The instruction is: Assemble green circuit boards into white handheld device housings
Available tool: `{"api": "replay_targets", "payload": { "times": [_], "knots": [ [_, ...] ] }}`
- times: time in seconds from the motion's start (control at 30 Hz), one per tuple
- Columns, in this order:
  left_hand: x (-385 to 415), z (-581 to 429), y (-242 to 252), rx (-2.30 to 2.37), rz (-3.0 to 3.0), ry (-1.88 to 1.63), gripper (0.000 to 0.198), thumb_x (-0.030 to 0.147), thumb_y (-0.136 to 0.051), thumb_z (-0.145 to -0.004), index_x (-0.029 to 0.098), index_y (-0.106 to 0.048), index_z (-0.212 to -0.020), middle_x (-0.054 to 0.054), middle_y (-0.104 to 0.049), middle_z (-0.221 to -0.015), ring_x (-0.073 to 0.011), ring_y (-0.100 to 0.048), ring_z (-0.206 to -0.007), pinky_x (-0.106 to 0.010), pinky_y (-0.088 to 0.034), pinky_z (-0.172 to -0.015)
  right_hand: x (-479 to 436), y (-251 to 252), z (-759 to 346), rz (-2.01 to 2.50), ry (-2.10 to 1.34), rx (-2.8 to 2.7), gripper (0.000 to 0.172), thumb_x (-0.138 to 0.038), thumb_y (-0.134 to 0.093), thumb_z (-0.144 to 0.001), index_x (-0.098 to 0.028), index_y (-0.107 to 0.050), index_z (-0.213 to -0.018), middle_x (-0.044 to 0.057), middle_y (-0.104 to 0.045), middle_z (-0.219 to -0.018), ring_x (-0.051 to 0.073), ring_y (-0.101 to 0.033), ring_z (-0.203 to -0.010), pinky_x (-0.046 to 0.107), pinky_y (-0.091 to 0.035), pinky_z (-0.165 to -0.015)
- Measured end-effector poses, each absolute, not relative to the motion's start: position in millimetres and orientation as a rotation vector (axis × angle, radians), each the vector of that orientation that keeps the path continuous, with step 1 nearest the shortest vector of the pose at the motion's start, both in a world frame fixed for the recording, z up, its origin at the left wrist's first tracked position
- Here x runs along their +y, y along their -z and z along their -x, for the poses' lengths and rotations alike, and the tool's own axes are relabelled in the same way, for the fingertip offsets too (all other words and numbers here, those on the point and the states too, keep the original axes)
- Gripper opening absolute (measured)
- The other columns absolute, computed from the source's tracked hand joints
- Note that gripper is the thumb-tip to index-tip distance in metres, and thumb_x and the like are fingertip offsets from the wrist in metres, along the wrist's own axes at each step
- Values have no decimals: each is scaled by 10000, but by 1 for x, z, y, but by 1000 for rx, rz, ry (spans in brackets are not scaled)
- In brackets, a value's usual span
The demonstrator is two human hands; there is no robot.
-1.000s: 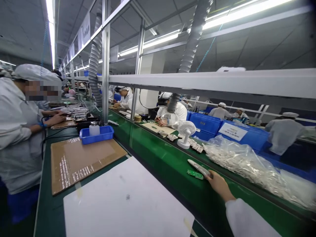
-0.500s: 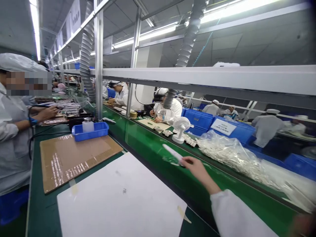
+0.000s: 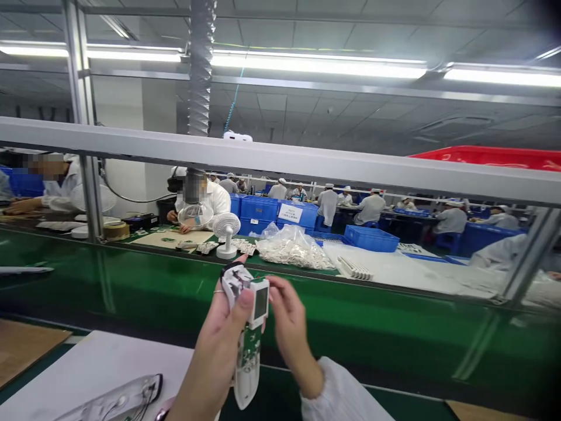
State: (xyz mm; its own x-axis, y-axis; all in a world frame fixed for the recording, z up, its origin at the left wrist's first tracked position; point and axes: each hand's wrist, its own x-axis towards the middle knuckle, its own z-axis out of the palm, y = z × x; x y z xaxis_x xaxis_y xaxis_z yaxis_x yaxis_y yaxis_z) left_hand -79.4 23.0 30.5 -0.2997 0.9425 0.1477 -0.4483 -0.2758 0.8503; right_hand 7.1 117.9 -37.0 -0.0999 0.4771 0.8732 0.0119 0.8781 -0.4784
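My left hand is closed round a long white plastic shell, held upright in front of me. A green circuit board with a small grey display lies against the shell's top. My right hand pinches the display end of that board from the right. Both hands hover over the near edge of the green conveyor belt. A second clear and white shell part lies on the white mat at lower left.
Beyond the belt stand a small white fan, a clear bag of small parts and blue bins. Workers in white sit at benches across the hall. A metal rail crosses overhead. A brown board is at left.
My right hand lifted the white shell and green board off the belt and brought them close. My left hand has come in and taken the shell. My view has swung to the right.
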Motion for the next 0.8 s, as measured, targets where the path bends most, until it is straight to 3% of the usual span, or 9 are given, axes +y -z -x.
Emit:
{"api": "replay_targets", "payload": {
  "times": [0.1, 0.17, 0.27, 0.43, 0.63, 0.8],
  "knots": [
    [28, 70, -30, 931, -796, -1716, 668, 513, -638, -779, 318, -387, -1366, 3, -649, -959, -122, -565, -702, -228, -437, -673, 105, 12, -53, 354, -352, -1817, 545, -559, -512, -867, -249, -448, -1310, 84, -531, -1212, 233, -520, -1107, 401, -457, -950],
    [31, 63, -28, 987, -801, -1702, 608, 524, -625, -784, 307, -443, -1322, -1, -641, -1032, -142, -578, -823, -237, -428, -766, 95, 4, -67, 349, -218, -1969, 678, -526, -661, -775, -267, -411, -1350, 81, -489, -1291, 255, -457, -1187, 415, -404, -1014],
    [33, 55, -24, 1061, -859, -1671, 580, 542, -611, -784, 307, -462, -1293, -6, -627, -1106, -197, -544, -1059, -286, -360, -934, 89, 2, -73, 375, -34, -1978, 583, -333, -708, -793, -282, -445, -1310, 63, -560, -1216, 230, -498, -1121, 397, -434, -956],
    [31, 47, -21, 1112, -990, -1614, 564, 558, -561, -813, 305, -446, -1303, -26, -590, -1182, -242, -469, -1190, -352, -264, -1034, 95, 4, -81, 286, 135, -1925, 562, -379, -703, -777, -233, -471, -1267, 77, -627, -1104, 243, -565, -1002, 430, -465, -880],
    [27, 43, -19, 1157, -1072, -1686, 602, 550, -583, -799, 315, -412, -1326, -15, -602, -1111, -232, -521, -1103, -325, -340, -980, 95, 5, -82, 240, 75, -1880, 578, -321, -738, -758, -259, -480, -1271, 73, -647, -1091, 247, -585, -988, 437, -461, -887],
    [20, 47, -20, 1027, -1167, -1672, 684, 514, -651, -758, 308, -365, -1345, 1, -624, -965, -179, -576, -915, -256, -428, -852, 94, 10, -78, 144, -405, -1722, 481, -541, -659, -768, -268, -598, -1159, 78, -648, -1032, 253, -595, -948, 418, -495, -823]
  ]
}}
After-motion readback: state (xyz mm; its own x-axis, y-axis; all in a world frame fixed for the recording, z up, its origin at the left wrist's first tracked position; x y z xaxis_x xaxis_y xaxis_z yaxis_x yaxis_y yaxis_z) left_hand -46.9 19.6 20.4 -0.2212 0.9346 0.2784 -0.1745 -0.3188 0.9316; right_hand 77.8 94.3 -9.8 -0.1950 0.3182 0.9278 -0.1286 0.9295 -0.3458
